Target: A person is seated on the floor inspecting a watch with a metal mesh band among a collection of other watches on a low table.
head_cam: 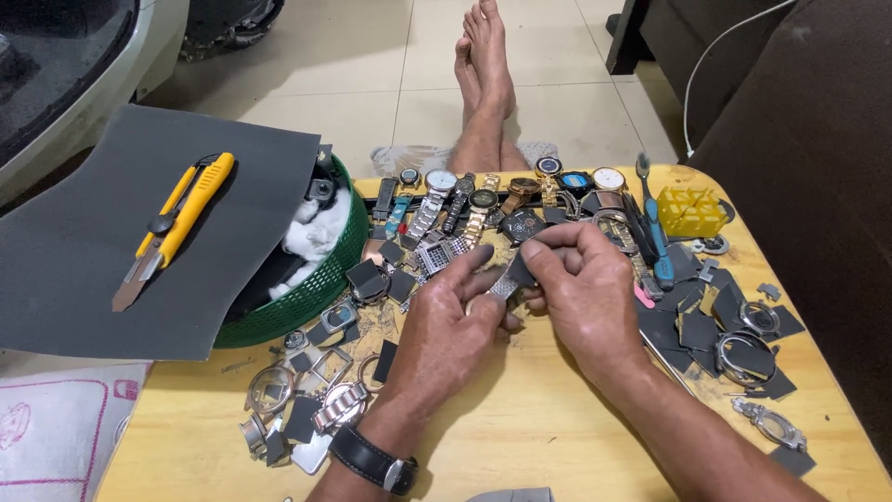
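**Both hands on a metal watch band at the table's middle**

The left hand [444,321] and right hand [581,293] meet over the wooden table [548,437], fingers pinched shut on a silvery metal watch band [506,284] with small links. Beyond the band lies a row of watches [483,195]; left of it a green basket [316,279] under a grey sheet [111,279] carrying a yellow utility knife [177,223]. Bare wood lies nearer than the band, towards the table's near edge.
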